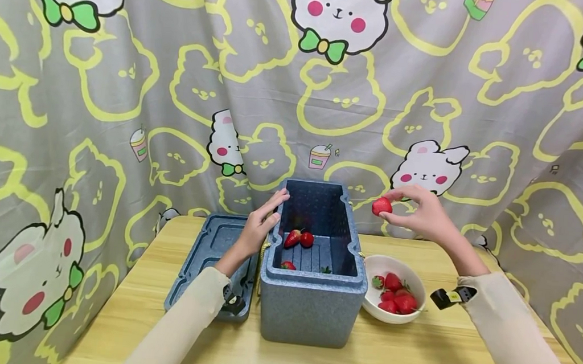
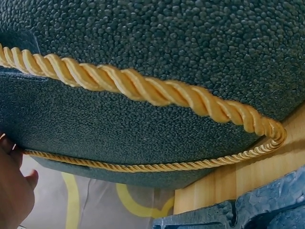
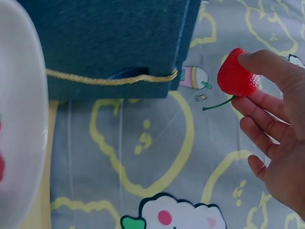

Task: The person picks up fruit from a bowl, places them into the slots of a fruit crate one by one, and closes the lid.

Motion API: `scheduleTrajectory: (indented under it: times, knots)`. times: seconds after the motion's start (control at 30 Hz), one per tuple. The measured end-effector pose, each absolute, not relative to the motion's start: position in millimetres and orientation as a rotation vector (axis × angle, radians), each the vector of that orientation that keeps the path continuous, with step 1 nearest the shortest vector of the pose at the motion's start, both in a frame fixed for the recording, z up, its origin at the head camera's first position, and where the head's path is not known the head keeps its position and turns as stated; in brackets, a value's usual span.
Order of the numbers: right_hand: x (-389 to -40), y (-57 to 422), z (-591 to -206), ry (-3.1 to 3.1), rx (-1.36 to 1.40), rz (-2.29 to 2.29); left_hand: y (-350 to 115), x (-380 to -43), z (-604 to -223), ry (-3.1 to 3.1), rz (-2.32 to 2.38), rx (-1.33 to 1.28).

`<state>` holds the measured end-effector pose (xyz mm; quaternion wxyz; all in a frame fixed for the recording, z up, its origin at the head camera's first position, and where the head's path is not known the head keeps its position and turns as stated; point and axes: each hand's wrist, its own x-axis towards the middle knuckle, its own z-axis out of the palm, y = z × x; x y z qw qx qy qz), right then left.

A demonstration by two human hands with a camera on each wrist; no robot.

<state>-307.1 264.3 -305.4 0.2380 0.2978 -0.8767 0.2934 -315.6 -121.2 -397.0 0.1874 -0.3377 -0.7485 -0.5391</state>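
Between thumb and fingers, my right hand [image 1: 419,214] pinches a red strawberry [image 1: 382,206], held in the air to the right of the blue-grey foam box [image 1: 312,315]. In the right wrist view a thin green stem hangs from that strawberry [image 3: 237,76]. My left hand [image 1: 260,222] rests on the box's left rim with its fingers fairly straight. Inside the box lie several strawberries [image 1: 292,238], one partly hidden by the near wall. A white bowl [image 1: 371,308] with several more strawberries [image 1: 401,301] stands right of the box.
The box's lid [image 1: 194,266] lies on the wooden table [image 1: 131,329], left of the box and partly under my left forearm. A twisted gold rope [image 2: 162,90] runs along the box's side. Behind the table hangs a patterned curtain [image 1: 278,89].
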Motion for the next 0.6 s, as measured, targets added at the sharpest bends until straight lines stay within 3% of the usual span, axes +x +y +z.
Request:
scheduleTrajectory:
  times: [0.6]
  knots:
    - [-303.3,215.0,-272.6,-2.392,0.829,0.932,-136.3,-328.9,-393.1,-2.291,-1.208,-0.958]
